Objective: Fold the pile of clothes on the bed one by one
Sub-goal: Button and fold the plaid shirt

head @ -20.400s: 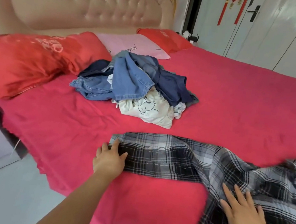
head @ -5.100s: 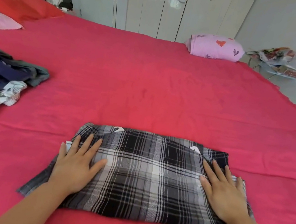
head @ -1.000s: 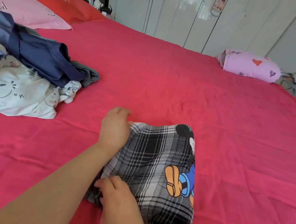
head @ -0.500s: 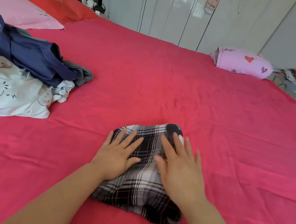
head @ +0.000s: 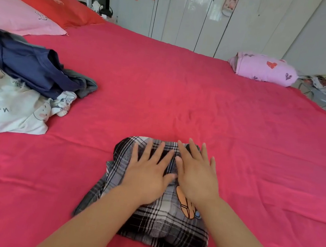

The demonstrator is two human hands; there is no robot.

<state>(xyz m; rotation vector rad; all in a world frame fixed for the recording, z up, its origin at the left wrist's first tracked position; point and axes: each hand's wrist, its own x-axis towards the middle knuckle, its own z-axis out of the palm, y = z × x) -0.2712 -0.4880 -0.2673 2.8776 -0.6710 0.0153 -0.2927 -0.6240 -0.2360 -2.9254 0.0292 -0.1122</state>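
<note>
A black-and-white plaid shirt (head: 157,222) lies folded into a small thick bundle on the red bed sheet (head: 182,97), near the front edge. An orange cartoon print shows on its top. My left hand (head: 147,173) and my right hand (head: 197,173) lie flat on the bundle side by side, fingers straight and spread, pressing it down. The pile of unfolded clothes (head: 24,84) sits at the left: a navy garment, blue denim, and a white cartoon-print top spread toward the front.
A pink pillow (head: 21,15) and a red pillow (head: 53,5) lie at the head of the bed, far left. A small pink heart-print pillow (head: 264,68) rests at the far right edge. White wardrobe doors stand behind the bed.
A second ago my hands gripped the bundle's left edge; they then laid flat on top. Since half a second ago both have slid a little further up the bundle, uncovering the orange print.
</note>
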